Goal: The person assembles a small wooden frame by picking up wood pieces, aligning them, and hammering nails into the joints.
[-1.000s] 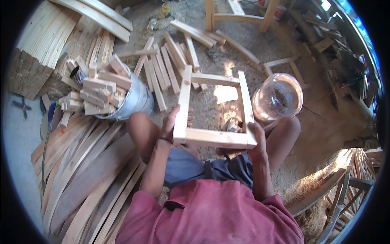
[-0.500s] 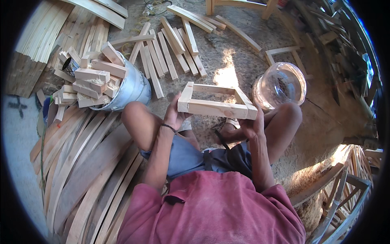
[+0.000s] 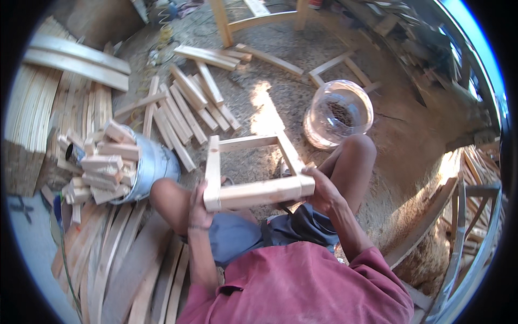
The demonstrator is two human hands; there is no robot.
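A four-sided wooden frame (image 3: 259, 192) of pale boards is held up in front of my knees, tilted so its opening shows. My left hand (image 3: 200, 208) grips its near left corner, with the fingers partly hidden behind the wood. At the near right corner my right hand (image 3: 322, 190) is closed round the end of the frame. The clear plastic tub (image 3: 339, 116) beyond my right knee is the nearest thing past the right hand, with small brown bits inside it.
To the left stands a pale blue bucket (image 3: 156, 167) heaped with wood blocks (image 3: 102, 164). Several loose slats (image 3: 183, 110) lie on the floor ahead. Curved boards (image 3: 124, 270) are stacked at my left. A larger wooden frame (image 3: 264, 20) stands at the far side; another small frame (image 3: 332, 63) lies behind the tub.
The wooden frame has come nearer my body and tipped, showing more of its opening. Both hands have stayed on its corners. The whole view has shifted.
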